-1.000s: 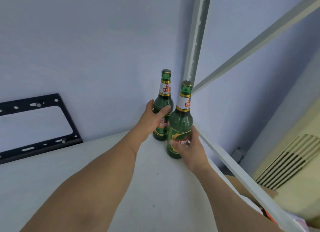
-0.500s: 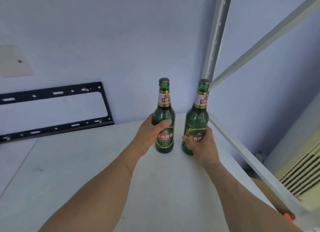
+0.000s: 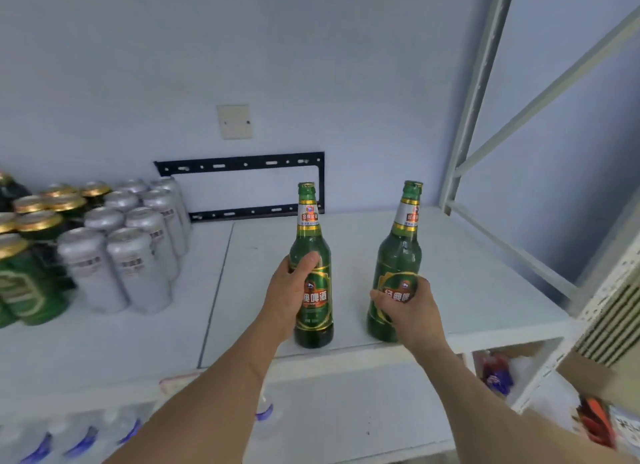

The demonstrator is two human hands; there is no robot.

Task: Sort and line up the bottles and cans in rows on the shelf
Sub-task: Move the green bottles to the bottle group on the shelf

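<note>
Two green glass beer bottles stand upright near the front edge of the white shelf [image 3: 467,290]. My left hand [image 3: 289,290] grips the left bottle [image 3: 311,256] around its body, thumb across the front. My right hand [image 3: 407,311] grips the right bottle [image 3: 398,256] low on its label. The bottles are about a hand's width apart. Silver cans [image 3: 128,242] stand in rows at the left of the shelf, with green gold-topped cans [image 3: 31,256] further left.
A black metal bracket [image 3: 242,186] is fixed to the wall behind the shelf. The grey shelf frame post [image 3: 474,93] and diagonal braces bound the right side. Water bottles [image 3: 69,439] sit on the lower shelf; packets lie lower right.
Both hands have pulled the two bottles from the back right corner toward the shelf's front edge and spread them apart. The view has swung left, showing the cans.
</note>
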